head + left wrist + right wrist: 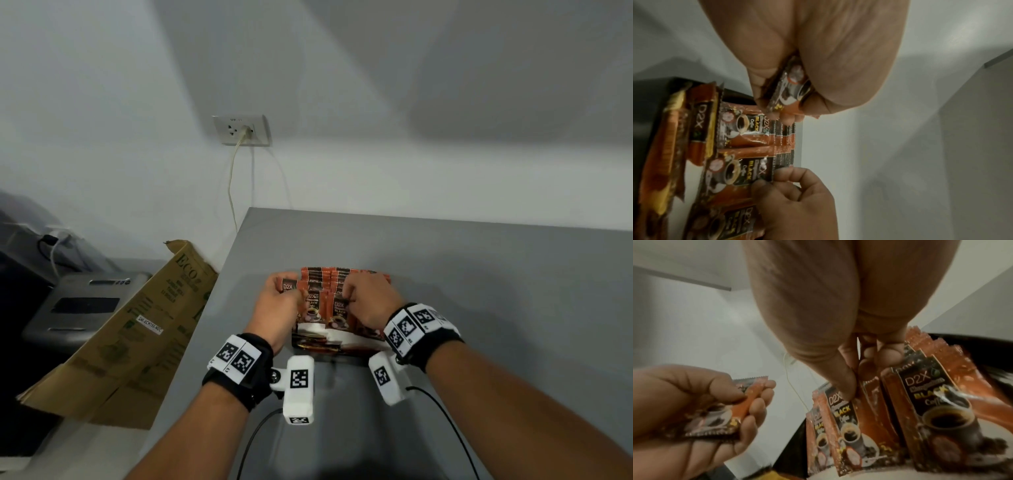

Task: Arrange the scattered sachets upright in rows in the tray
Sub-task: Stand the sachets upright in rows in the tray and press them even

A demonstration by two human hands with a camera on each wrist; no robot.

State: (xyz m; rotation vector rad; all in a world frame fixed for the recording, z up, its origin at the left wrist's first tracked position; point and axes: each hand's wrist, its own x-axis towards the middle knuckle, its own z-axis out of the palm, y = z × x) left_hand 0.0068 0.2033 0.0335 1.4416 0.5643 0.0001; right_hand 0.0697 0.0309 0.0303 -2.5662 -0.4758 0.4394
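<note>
Left hand [279, 301] is pinching one loose sachet [729, 410] between thumb and fingers, holding it just off the tray's left side, long axis lying roughly level rather than upright. Right hand [368, 303] is sitting over the tray [346, 342], thumb and fingertips [846, 386] pinching the top edge of a front-row sachet [846, 425] inside the tray.

Key relation: the tray's rows are lying to the right of the held sachet, so the left hand is the nearer one for placing it; judging by this, the sachet needs turning on end and sliding in toward the tray's left column. Right hand is probably parting or steadying the row to open a gap.

Tray is holding standing sachets [329, 279] packed in rows, labels facing the person, front row to back. Tray is sitting on the grey table [479, 274], near its left edge.
</note>
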